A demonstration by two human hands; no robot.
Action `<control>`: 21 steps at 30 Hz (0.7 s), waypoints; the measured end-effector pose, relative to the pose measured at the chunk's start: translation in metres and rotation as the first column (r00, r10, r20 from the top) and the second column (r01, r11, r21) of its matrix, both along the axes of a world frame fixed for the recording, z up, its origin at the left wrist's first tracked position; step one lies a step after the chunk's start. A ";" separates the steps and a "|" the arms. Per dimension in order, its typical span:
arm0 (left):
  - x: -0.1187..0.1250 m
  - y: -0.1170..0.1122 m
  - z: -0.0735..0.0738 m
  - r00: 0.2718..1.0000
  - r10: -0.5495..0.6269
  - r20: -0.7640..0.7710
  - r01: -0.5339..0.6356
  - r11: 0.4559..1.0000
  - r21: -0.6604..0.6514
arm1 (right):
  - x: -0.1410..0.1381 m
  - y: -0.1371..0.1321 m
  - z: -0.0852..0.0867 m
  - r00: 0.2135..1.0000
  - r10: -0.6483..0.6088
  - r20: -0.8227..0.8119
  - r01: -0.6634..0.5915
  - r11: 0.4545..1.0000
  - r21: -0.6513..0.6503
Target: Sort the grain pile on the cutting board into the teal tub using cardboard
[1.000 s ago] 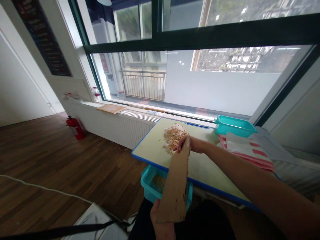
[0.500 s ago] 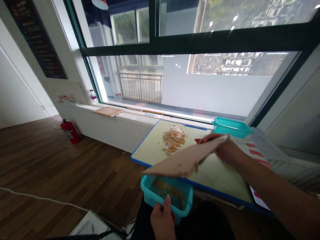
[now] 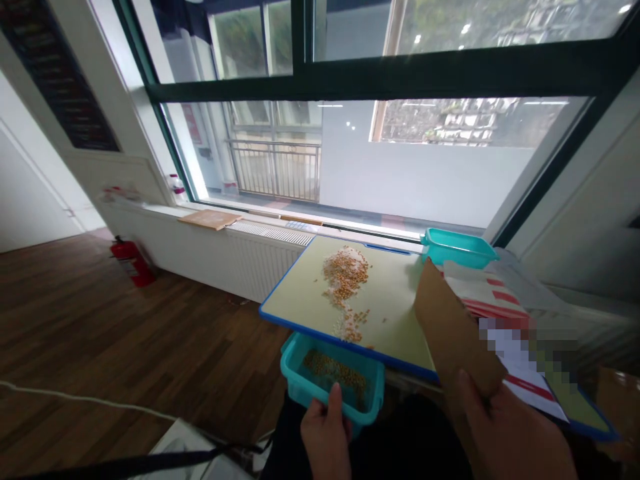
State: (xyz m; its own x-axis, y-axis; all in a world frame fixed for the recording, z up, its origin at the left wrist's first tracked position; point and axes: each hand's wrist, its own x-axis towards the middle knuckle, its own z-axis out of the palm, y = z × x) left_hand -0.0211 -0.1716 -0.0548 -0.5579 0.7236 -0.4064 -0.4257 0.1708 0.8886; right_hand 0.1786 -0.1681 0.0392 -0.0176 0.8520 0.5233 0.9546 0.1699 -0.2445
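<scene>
My left hand [image 3: 326, 430]: clamped on turquoise rectangular plastic tub [image 3: 300, 385].
My right hand [image 3: 517, 427]: gripping flat brown cardboard [image 3: 453, 323], at 11 o'clock.
Golden-and-white grain heap [image 3: 346, 272]: 12 o'clock from left hand.

A red fire extinguisher [image 3: 133, 263] on a wood-look floor [image 3: 200, 360], a dark wall poster [image 3: 63, 80], a white radiator [image 3: 265, 267] and a wide green-framed window [image 3: 400, 183] suggest a room in a public or shared building; whether classroom or office is unclear.
</scene>
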 end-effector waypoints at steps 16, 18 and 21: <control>0.006 0.003 -0.011 0.999 0.026 0.029 -0.028 0.999 0.043 | -0.080 -0.007 0.006 0.959 0.181 0.217 -0.193 0.981 0.034; 0.006 0.003 -0.008 0.999 0.027 0.036 -0.029 0.998 0.054 | -0.086 -0.007 0.006 0.949 0.227 0.220 -0.240 0.970 0.035; 0.006 0.003 -0.006 1.000 0.022 0.014 -0.023 0.998 0.056 | -0.093 -0.005 0.007 0.921 0.291 0.258 -0.303 0.953 0.008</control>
State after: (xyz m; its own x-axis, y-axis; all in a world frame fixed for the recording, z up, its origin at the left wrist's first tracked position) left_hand -0.0155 -0.1684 -0.0608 -0.5691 0.7328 -0.3730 -0.4407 0.1110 0.8907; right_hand 0.0857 -0.1735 0.0460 -0.4015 0.7621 0.5079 0.8877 0.4603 0.0111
